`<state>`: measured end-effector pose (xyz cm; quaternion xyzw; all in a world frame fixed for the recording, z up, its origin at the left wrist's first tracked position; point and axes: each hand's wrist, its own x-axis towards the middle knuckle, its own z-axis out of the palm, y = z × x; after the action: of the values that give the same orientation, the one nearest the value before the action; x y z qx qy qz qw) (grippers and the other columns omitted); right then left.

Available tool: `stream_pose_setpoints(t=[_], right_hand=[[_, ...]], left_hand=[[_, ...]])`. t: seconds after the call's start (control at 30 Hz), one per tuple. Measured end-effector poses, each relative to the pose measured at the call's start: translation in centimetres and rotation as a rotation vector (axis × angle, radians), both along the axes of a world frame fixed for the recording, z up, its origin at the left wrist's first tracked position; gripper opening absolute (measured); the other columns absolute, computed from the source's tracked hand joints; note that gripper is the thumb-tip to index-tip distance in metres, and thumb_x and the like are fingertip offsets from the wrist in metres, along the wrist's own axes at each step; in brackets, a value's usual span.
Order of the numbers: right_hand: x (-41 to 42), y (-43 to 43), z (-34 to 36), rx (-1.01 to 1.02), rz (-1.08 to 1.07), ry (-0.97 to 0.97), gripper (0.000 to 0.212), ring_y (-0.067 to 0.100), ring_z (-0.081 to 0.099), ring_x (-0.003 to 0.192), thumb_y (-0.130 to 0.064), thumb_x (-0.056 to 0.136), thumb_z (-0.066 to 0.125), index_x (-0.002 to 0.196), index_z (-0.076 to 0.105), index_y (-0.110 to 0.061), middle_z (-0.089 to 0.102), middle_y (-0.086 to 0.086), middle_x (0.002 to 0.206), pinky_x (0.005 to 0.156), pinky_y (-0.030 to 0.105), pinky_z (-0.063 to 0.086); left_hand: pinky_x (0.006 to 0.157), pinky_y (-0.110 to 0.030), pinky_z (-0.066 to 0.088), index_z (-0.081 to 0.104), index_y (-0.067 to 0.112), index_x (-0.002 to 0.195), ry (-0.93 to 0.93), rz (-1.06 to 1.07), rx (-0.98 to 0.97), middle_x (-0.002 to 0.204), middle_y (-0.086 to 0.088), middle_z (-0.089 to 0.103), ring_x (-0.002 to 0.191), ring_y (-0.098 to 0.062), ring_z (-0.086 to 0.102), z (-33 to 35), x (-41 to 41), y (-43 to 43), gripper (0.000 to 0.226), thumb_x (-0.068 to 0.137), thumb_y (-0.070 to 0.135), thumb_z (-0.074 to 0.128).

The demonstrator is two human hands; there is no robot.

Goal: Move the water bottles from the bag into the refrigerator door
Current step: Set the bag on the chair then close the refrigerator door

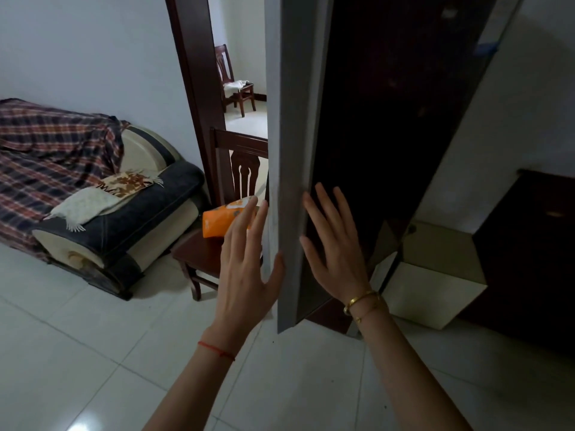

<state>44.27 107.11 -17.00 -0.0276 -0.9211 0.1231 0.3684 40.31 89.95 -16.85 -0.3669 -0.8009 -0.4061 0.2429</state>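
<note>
The tall refrigerator [389,119] stands in front of me, with a dark glossy front and a grey side edge [289,150]. My left hand [245,259] is spread open beside that grey edge, its thumb touching it. My right hand [333,244] lies flat with fingers apart on the dark front face. An orange bag [221,222] rests on a wooden chair [202,256] just left of the refrigerator, partly hidden behind my left hand. No water bottles are visible.
A sofa [93,188] with a plaid cover fills the left side. A doorway [242,73] behind the chair shows a second chair. A pale box [435,275] and a dark cabinet [529,259] stand to the right. The floor is white tile.
</note>
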Motion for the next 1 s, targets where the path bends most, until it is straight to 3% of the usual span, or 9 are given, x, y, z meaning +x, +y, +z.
stream_pose_setpoints(t=[0.13,0.27,0.37,0.63,0.9,1.0], right_hand=[[-4.3,-0.8,0.3,0.006,-0.040,-0.033,0.060,0.024,0.002,0.152,-0.033,0.100,0.046,0.153,0.021,-0.021,0.011,-0.001,0.163,0.124,0.045,0.012],[-8.0,-0.6,0.6,0.016,-0.063,-0.088,0.063,0.025,0.000,0.152,-0.027,0.100,0.047,0.154,0.017,-0.023,0.008,-0.002,0.164,0.121,0.052,0.019],[-10.8,0.0,1.1,0.033,-0.089,-0.128,0.064,0.026,-0.001,0.152,-0.027,0.098,0.047,0.155,0.016,-0.024,0.007,-0.003,0.164,0.121,0.054,0.019],[-19.0,2.4,1.7,0.074,-0.147,-0.210,0.065,0.026,-0.008,0.152,-0.030,0.099,0.041,0.155,0.009,-0.028,0.001,-0.005,0.165,0.123,0.052,0.004],[-26.1,5.3,1.2,0.127,-0.180,-0.182,0.065,0.029,-0.005,0.152,-0.034,0.098,0.043,0.155,0.012,-0.026,0.003,-0.002,0.165,0.121,0.058,0.008],[-28.2,6.3,0.8,0.140,-0.201,-0.166,0.065,0.029,-0.004,0.152,-0.034,0.098,0.043,0.155,0.014,-0.025,0.004,-0.002,0.164,0.120,0.059,0.009]], left_hand=[[0.115,-0.052,0.036,0.020,0.017,0.156,-0.106,-0.128,-0.016,0.163,0.011,0.013,0.151,-0.016,0.020,0.4,-4.8,-1.2,0.079,0.091,0.024,0.063],[0.122,-0.045,0.025,0.011,0.021,0.158,-0.267,-0.277,0.021,0.166,0.003,0.013,0.153,-0.013,0.015,0.9,-9.3,-0.4,0.083,0.092,0.018,0.061],[0.124,-0.035,0.018,0.010,0.021,0.158,-0.311,-0.275,0.026,0.167,0.002,0.008,0.154,-0.011,0.008,1.0,-12.9,0.5,0.084,0.092,0.020,0.061],[0.124,-0.043,0.016,0.010,0.019,0.158,-0.385,-0.280,0.039,0.167,-0.001,0.006,0.155,-0.015,0.003,1.0,-22.8,3.4,0.088,0.087,0.015,0.062],[0.118,-0.032,0.012,0.005,0.029,0.158,-0.370,-0.262,0.004,0.167,0.005,0.004,0.154,-0.010,-0.004,1.4,-30.2,7.1,0.095,0.085,0.021,0.065],[0.122,-0.036,0.013,0.001,0.027,0.158,-0.349,-0.246,-0.031,0.167,0.008,0.003,0.154,-0.008,-0.003,1.2,-32.8,8.2,0.096,0.085,0.020,0.063]])
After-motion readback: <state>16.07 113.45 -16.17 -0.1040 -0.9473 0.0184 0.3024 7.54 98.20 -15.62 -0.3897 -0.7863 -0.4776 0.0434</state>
